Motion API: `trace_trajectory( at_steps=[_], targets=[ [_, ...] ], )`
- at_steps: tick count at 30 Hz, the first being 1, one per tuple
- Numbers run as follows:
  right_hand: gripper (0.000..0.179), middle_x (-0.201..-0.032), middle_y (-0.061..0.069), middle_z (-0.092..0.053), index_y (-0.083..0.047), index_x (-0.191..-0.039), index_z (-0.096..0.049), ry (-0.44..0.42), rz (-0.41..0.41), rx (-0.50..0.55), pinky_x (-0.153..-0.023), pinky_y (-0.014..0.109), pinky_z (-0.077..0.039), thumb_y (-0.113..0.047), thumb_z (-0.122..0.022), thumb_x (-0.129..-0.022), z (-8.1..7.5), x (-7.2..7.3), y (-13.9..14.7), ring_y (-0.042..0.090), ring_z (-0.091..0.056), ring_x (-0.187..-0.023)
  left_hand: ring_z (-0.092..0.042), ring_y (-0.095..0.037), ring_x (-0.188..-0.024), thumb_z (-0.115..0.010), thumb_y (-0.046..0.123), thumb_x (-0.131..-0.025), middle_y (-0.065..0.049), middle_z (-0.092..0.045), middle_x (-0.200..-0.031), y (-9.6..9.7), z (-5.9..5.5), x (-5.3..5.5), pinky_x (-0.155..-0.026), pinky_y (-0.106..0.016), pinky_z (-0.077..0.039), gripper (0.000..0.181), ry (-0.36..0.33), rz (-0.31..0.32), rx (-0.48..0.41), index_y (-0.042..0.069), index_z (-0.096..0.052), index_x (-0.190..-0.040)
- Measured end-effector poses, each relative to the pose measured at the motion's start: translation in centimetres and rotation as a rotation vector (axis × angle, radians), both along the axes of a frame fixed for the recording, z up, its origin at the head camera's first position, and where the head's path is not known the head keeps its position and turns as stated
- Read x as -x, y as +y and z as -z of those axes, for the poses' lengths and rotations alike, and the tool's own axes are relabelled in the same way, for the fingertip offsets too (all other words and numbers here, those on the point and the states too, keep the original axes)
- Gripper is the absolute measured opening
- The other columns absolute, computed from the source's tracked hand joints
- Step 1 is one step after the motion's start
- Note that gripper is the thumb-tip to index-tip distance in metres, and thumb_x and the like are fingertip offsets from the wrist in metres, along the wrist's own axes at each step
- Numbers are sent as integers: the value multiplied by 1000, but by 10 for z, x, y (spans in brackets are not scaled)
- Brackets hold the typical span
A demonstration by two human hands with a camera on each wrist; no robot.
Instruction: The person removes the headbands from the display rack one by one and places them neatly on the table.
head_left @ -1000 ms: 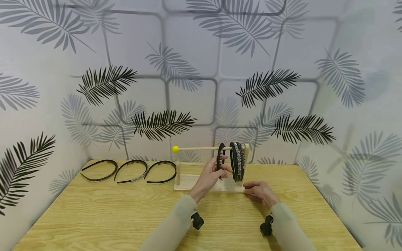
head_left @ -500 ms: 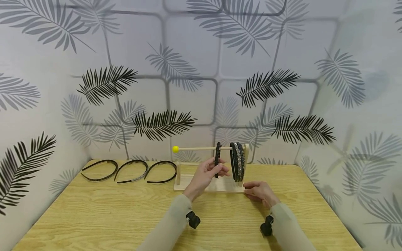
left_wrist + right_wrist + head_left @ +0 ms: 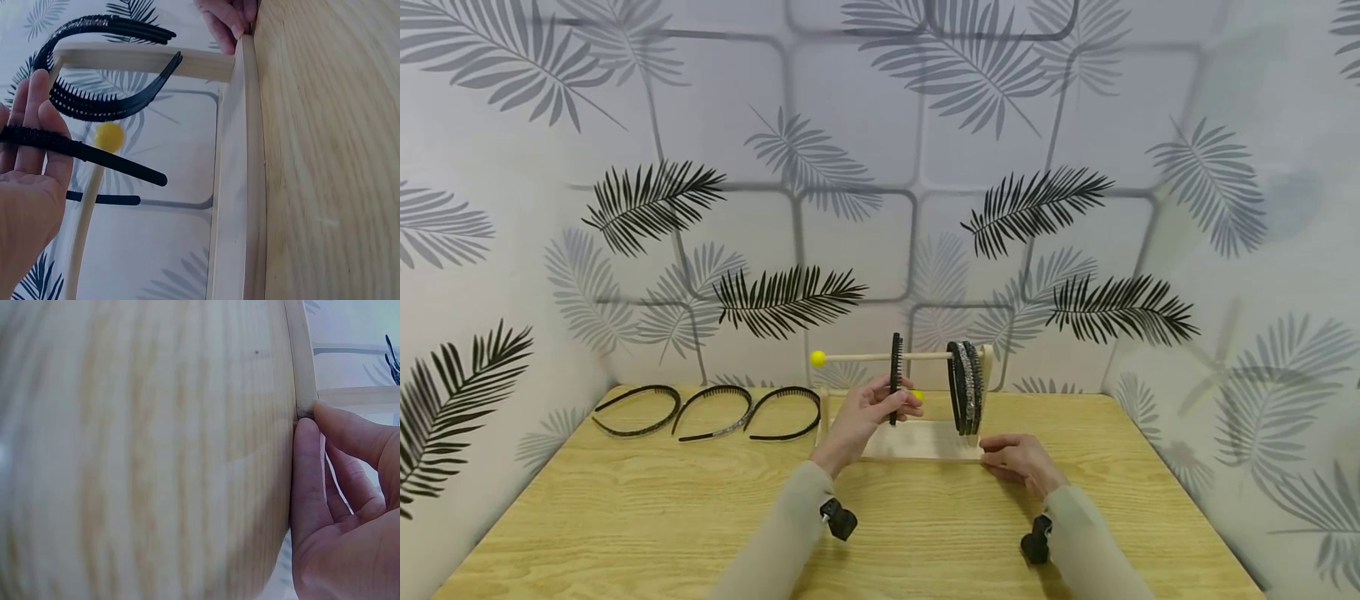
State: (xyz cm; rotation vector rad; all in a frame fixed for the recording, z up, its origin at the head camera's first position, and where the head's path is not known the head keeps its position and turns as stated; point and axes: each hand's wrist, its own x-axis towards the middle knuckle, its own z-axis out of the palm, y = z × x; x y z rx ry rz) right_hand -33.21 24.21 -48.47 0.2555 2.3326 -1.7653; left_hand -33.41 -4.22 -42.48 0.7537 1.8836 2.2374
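Note:
My left hand pinches a black toothed headband between thumb and fingers. This headband stands upright around the upper rod of a wooden stand, roughly midway along it. In the left wrist view its dark end sticks out past my fingers. Several black and sparkly headbands hang together at the rod's right end, against the upright. My right hand grips the right front corner of the stand's base; the right wrist view shows fingertips right at that corner.
Three dark headbands lie in a row on the wooden table left of the stand: a left one, a middle one with sparkle and a right one. Yellow balls cap the upper rod and the lower rod.
My left hand has moved left, sliding the headband along the upper rod away from the hanging group. The lower rod's yellow ball now shows beside my fingers. My right hand stays put.

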Motion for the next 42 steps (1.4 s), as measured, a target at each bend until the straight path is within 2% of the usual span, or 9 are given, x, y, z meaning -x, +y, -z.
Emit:
trace_trajectory(
  at_steps=[5,11,16,18,25,28,31,35,42],
  targets=[
    [36,-118,19,-67,5,-124,-63,0,3,5,-78,31,-59,-1,-68,-89,0,2,0,11,-70,-86,-72,-16,-93,-54,15,-102,-1,-72,-101,-16,-1,0,-77,-27,-53,28,-10,-10,-9,1,-58,-126],
    [37,-121,20,-65,6,-125,-62,-5,9,26,-78,31,-59,0,-68,-89,0,3,1,11,-70,-86,-71,-18,-95,-56,18,-100,-3,-71,-103,-38,3,4,-88,-36,-55,29,-21,-40,-18,5,-59,-126],
    [38,-123,21,-63,6,-126,-62,-7,6,25,-79,31,-59,0,-69,-89,0,4,3,11,-69,-87,-71,-19,-96,-56,21,-101,-4,-70,-104,-55,5,8,-98,-48,-50,32,-21,-34,9,6,-58,-129],
    [38,-123,21,-63,6,-126,-62,-9,7,23,-79,31,-59,0,-69,-89,0,4,3,11,-69,-87,-71,-19,-95,-55,20,-101,-4,-70,-103,-61,4,8,-99,-46,-50,32,-17,-35,20,5,-56,-130],
    [37,-119,20,-66,6,-125,-63,2,9,14,-78,31,-59,1,-68,-89,2,2,1,11,-70,-86,-68,-16,-84,-56,21,-101,-4,-66,-95,-74,1,5,-91,-42,-54,30,-26,-50,19,4,-57,-126],
    [36,-118,20,-67,6,-125,-63,5,5,17,-79,31,-59,1,-67,-89,2,1,1,11,-70,-86,-64,-13,-79,-55,20,-101,-2,-65,-92,-79,1,6,-81,-32,-55,29,-28,-38,2,4,-56,-125],
    [36,-120,21,-65,6,-125,-62,0,7,21,-80,32,-59,2,-66,-90,2,0,0,12,-70,-87,-59,-11,-74,-53,20,-102,-2,-64,-91,-86,1,6,-71,-25,-51,28,-35,-34,-7,5,-55,-125],
    [36,-123,23,-63,6,-125,-62,-1,4,22,-81,32,-59,1,-67,-89,0,1,0,12,-70,-88,-52,-11,-69,-52,20,-103,0,-63,-89,-95,-2,6,-65,-24,-46,27,-46,-43,2,6,-55,-126],
    [36,-124,23,-63,6,-125,-62,3,10,22,-81,32,-59,2,-67,-89,2,1,0,13,-70,-88,-52,-14,-68,-50,18,-104,-1,-65,-90,-108,-5,5,-63,-26,-48,27,-50,-41,2,7,-55,-127]
  ],
)
